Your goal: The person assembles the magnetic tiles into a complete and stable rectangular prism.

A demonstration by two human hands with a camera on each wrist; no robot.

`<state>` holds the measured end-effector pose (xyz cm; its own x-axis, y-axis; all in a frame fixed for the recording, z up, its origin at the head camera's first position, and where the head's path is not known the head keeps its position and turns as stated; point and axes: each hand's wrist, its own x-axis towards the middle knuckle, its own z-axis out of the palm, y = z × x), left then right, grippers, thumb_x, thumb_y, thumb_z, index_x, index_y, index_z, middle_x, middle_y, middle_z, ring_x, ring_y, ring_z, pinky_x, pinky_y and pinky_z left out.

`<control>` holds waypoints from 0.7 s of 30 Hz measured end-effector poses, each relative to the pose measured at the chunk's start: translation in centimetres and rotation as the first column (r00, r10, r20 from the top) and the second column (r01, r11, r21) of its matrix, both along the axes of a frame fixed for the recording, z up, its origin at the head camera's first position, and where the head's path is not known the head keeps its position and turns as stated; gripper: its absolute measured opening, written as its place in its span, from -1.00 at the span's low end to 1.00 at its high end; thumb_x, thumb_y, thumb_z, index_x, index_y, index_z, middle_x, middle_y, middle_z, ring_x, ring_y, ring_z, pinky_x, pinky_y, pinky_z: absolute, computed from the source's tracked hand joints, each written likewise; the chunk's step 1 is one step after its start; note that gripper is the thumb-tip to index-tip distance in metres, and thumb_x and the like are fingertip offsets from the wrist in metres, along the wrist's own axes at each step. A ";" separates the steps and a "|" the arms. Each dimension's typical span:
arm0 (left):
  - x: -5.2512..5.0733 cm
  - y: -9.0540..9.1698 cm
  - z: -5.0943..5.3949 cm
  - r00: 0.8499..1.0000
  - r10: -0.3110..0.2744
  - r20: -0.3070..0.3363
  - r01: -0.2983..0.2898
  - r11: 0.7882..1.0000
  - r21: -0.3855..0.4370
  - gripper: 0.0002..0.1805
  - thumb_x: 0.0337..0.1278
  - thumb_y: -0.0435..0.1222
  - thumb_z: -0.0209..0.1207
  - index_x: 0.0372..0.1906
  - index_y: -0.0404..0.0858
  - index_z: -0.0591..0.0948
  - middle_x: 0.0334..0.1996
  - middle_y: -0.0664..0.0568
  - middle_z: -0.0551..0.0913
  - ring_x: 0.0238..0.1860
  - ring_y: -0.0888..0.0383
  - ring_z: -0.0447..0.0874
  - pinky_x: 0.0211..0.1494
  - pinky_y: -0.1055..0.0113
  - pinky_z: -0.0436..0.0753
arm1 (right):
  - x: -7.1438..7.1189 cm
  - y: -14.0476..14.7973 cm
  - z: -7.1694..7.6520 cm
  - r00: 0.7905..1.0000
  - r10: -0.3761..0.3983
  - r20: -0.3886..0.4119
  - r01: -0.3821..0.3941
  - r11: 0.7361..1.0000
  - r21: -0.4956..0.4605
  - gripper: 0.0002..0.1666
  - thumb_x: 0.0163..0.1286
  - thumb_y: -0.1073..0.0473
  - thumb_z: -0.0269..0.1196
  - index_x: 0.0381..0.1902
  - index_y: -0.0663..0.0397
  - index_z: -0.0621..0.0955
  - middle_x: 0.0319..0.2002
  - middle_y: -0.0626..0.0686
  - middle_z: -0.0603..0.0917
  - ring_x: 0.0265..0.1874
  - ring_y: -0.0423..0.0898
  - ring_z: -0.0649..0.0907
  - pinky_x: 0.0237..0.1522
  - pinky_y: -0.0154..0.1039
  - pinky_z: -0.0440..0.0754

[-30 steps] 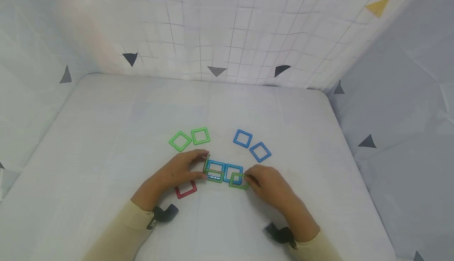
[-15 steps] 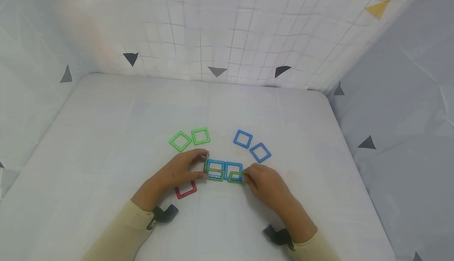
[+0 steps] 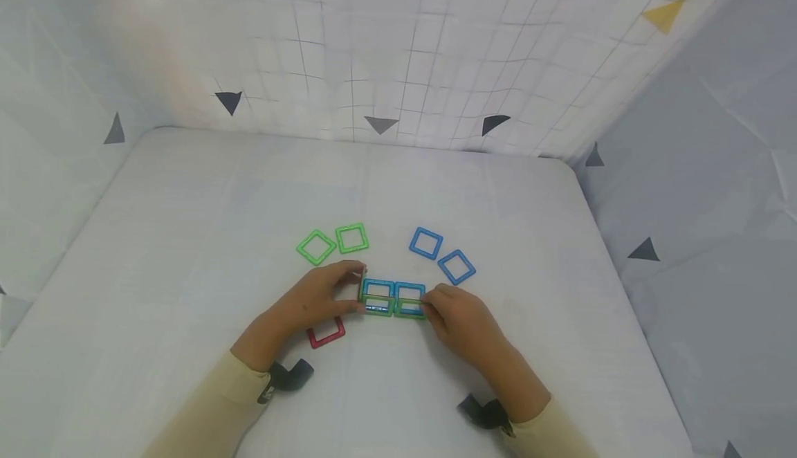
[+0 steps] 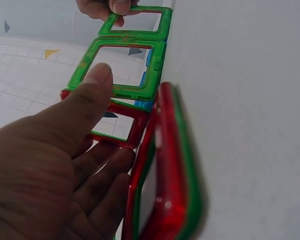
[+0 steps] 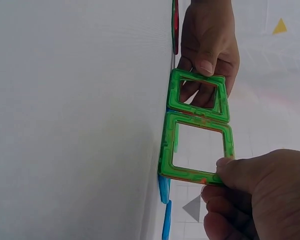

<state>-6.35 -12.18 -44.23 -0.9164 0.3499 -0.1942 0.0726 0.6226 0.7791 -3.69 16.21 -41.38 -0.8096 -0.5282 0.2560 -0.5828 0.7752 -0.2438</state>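
Presently your right grip [image 3: 463,319] pinches a green frame [image 5: 190,176]; leftward, your half-spread left grip [image 3: 316,299] holds an upright side frame [image 4: 139,125].

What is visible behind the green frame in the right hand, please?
The head view shows a blue frame, partly through the green frame; whatever the right hand covers cannot be seen.

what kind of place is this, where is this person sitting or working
It looks like a makeshift booth, perhaps for recording, though I can't be sure: a pale tabletop enclosed on three sides by pale sheeting, grid-lined at the back and dotted with dark triangles.
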 end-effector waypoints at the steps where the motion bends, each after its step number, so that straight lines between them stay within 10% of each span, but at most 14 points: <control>1: 0.0 0.0 0.0 1.000 0.001 0.000 -0.001 1.000 0.004 -0.23 -0.08 -0.02 0.50 0.32 0.12 0.48 0.08 0.34 0.64 0.23 0.27 0.54 0.32 0.12 0.53 | -0.1 -0.1 0.0 1.000 0.005 -0.003 -0.005 1.000 -0.001 -0.82 0.24 0.21 0.43 -0.19 -0.05 0.71 -0.42 -0.18 0.66 -0.47 -0.33 0.50 -0.38 -0.46 0.59; 21: -0.2 0.0 -0.3 1.000 0.025 0.016 -0.026 0.999 0.039 -0.25 -0.15 -0.06 0.54 0.25 0.14 0.50 0.07 0.37 0.63 0.23 0.29 0.55 0.34 0.17 0.52 | -0.5 0.1 -0.4 0.999 0.031 0.026 -0.031 0.999 -0.010 -0.80 0.25 0.19 0.44 -0.16 -0.10 0.74 -0.39 -0.22 0.70 -0.44 -0.34 0.55 -0.32 -0.48 0.61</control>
<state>-6.60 -12.19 -44.50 -0.9221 0.3338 -0.1956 0.0444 0.5934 0.8037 -4.16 16.31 -41.77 -0.7993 -0.5509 0.2400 -0.5999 0.7541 -0.2673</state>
